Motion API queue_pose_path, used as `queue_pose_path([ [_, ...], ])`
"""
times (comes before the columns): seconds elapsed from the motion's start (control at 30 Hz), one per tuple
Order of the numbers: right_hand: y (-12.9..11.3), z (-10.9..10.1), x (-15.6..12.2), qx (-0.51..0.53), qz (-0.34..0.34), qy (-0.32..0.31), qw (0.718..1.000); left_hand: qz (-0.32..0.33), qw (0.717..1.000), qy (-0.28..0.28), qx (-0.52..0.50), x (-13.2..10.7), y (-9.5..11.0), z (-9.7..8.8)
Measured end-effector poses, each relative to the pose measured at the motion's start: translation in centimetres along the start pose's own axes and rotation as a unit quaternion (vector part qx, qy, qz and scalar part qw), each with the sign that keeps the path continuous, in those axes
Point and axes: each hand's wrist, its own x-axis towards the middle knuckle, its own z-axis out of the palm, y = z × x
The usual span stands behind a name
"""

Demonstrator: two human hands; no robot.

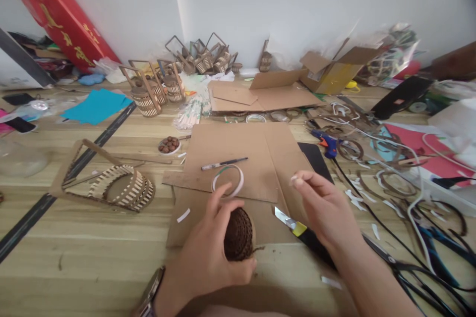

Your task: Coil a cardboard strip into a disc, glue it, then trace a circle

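My left hand (213, 237) curls around a round coil of brown braided cord (238, 235), its loose end sticking out at the lower right. My right hand (323, 203) is raised over the cardboard (238, 143), thumb and fingertips pinched on a small whitish bit (296, 181) too small to name. Below that hand lies a utility knife (297, 228) with its blade out. Just beyond my left hand are a white tape roll (241, 178) and a black pen (224, 163).
An unfinished slatted basket (128, 188) lies on its side at left, near a dish of brown nuts (169, 145). At right are a blue glue gun (326, 142), scissors (394, 262), cables and scraps. Finished baskets (147, 94) and an open cardboard box (334, 72) stand behind.
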Motion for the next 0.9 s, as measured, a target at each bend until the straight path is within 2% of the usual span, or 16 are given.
queue_pose_path([
  [0.07, -0.6, 1.1, -1.9, 0.109, 0.078, -0.069, 0.989, 0.008, 1.0, 0.015, -0.008, 0.2, -0.1, 0.0],
  [0.13, -0.9, 2.4, -3.8, 0.21, 0.145, -0.121, 0.959, 0.012, 0.999, 0.017, -0.024, 0.2, -0.1, 0.0],
  [0.23, -1.0, 3.9, -5.7, 0.288, 0.216, -0.172, 0.917, 0.017, 0.999, 0.028, -0.04, 0.1, 0.0, 0.2],
  [0.37, -0.6, 4.3, -6.3, 0.317, 0.26, -0.196, 0.891, 0.025, 0.997, 0.052, -0.059, 0.0, -0.2, 0.4],
  [0.53, -0.6, 4.5, -6.8, 0.367, 0.319, -0.185, 0.854, 0.008, 0.996, 0.046, -0.082, -0.1, -0.1, 0.3],
  [0.7, -0.9, 4.9, -7.1, 0.375, 0.324, -0.187, 0.848, 0.015, 0.994, 0.054, -0.091, -0.2, -0.2, 0.5],
  [0.9, -0.7, 5.1, -7.2, 0.357, 0.303, -0.171, 0.867, 0.019, 0.994, 0.054, -0.097, -0.3, -0.4, 0.7],
])
